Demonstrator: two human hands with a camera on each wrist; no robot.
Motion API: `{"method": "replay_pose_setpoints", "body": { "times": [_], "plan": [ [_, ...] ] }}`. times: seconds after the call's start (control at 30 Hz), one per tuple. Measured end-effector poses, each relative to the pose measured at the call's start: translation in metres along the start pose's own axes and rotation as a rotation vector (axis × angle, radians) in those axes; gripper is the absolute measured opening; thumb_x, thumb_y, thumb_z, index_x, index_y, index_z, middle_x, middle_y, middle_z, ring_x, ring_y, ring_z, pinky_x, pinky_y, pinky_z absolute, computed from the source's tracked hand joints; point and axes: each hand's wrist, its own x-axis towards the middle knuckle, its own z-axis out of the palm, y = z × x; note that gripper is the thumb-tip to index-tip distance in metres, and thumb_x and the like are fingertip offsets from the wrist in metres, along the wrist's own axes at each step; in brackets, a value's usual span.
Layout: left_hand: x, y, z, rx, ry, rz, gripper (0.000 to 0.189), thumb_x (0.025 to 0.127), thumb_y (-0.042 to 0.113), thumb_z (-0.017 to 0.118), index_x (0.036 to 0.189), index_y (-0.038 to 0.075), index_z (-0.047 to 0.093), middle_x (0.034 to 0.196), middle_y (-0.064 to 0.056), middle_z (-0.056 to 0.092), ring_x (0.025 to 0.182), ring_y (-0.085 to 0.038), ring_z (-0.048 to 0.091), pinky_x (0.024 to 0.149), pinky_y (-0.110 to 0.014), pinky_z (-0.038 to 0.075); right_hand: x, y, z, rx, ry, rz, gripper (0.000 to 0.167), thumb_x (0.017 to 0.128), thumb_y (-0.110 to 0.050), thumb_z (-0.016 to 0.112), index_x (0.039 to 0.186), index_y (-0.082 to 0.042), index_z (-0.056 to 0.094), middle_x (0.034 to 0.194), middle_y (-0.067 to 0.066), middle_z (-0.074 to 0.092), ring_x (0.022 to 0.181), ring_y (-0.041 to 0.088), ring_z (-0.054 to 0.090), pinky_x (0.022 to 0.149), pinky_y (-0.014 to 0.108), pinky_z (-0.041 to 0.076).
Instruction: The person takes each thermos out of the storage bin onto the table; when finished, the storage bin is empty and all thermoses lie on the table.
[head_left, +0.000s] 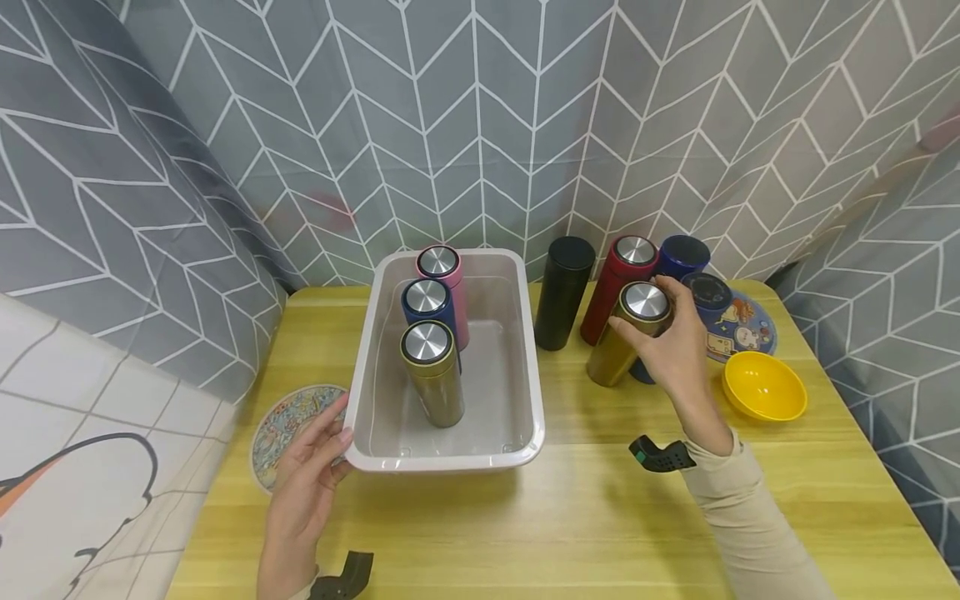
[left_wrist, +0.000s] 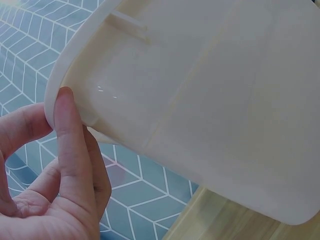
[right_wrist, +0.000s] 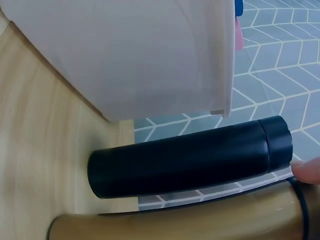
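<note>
My left hand [head_left: 307, 483] pinches the rim of a white plastic bin [head_left: 534, 392] at its left side. Thumb and fingers also show on that rim in the left wrist view. Inside the bin stand a gold thermos [head_left: 437, 387], a blue thermos [head_left: 429, 302] and a pink thermos [head_left: 459, 308], all with silver-topped lids. My right hand [head_left: 678, 342] grips another gold thermos [head_left: 615, 354] near its lid, right of the bin. A black thermos [right_wrist: 190, 162] stands between it and the bin. Behind the gripped one is a red thermos [head_left: 611, 279].
Two dark blue thermoses, one [head_left: 682, 254] behind the other [head_left: 708, 296], stand beyond my right hand. A yellow bowl [head_left: 765, 386] and a cartoon-printed round mat [head_left: 750, 329] lie at the right. A patterned round mat [head_left: 281, 425] lies left of the bin. Curtains [head_left: 487, 125] hang behind the table.
</note>
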Motion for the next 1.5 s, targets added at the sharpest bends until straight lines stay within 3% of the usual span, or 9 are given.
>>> {"method": "replay_pose_setpoints", "body": {
  "times": [0.17,0.47,0.67,0.9,1.1,1.5],
  "plan": [
    [-0.001,-0.001,0.000,-0.008,0.007,0.000,0.046,0.099,-0.011,0.045,0.140,0.006,0.057,0.104,0.001,0.066,0.094,-0.007,0.069,0.076,-0.019,0.063,-0.001,-0.004,-0.002,-0.013,0.015,-0.052,0.076,0.082,-0.012,0.082,0.146,0.001,0.042,0.148,0.022,0.048,0.140,0.036,0.048,0.122,0.050,0.038],
    [-0.001,-0.001,-0.001,-0.018,-0.001,0.000,0.046,0.100,-0.011,0.044,0.140,0.006,0.057,0.105,0.001,0.066,0.095,-0.007,0.068,0.077,-0.018,0.063,-0.005,-0.016,-0.010,-0.063,0.026,-0.109,0.075,0.084,-0.014,0.081,0.147,-0.001,0.043,0.150,0.022,0.047,0.139,0.041,0.048,0.118,0.056,0.041],
    [-0.001,-0.001,0.000,0.018,0.029,-0.019,0.046,0.100,-0.009,0.046,0.142,0.005,0.056,0.106,0.002,0.067,0.096,-0.007,0.068,0.074,-0.017,0.062,-0.008,-0.030,-0.012,-0.085,-0.019,-0.137,0.070,0.086,-0.019,0.080,0.147,-0.006,0.047,0.150,0.018,0.049,0.138,0.042,0.048,0.115,0.062,0.041],
    [0.000,0.000,0.001,0.051,0.060,-0.043,0.045,0.100,-0.008,0.047,0.143,0.004,0.054,0.105,0.004,0.067,0.096,-0.006,0.068,0.075,-0.017,0.062,-0.008,-0.051,-0.004,-0.059,-0.163,-0.148,0.066,0.089,-0.021,0.078,0.145,-0.007,0.048,0.150,0.017,0.050,0.139,0.042,0.047,0.118,0.059,0.040],
    [-0.001,0.001,0.001,0.015,0.043,-0.035,0.045,0.099,-0.009,0.047,0.140,0.008,0.058,0.106,0.002,0.068,0.095,-0.007,0.068,0.075,-0.018,0.062,-0.005,-0.073,0.007,0.025,-0.327,-0.155,0.064,0.091,-0.025,0.076,0.145,-0.008,0.047,0.151,0.014,0.051,0.145,0.036,0.043,0.123,0.054,0.035],
    [-0.001,0.001,0.000,0.023,0.030,-0.029,0.045,0.100,-0.009,0.047,0.141,0.007,0.057,0.107,0.002,0.068,0.096,-0.007,0.068,0.075,-0.018,0.062,0.002,-0.101,0.033,0.068,-0.655,-0.256,0.061,0.089,-0.025,0.078,0.142,-0.009,0.051,0.146,0.010,0.056,0.141,0.028,0.050,0.124,0.047,0.037]
  ]
}}
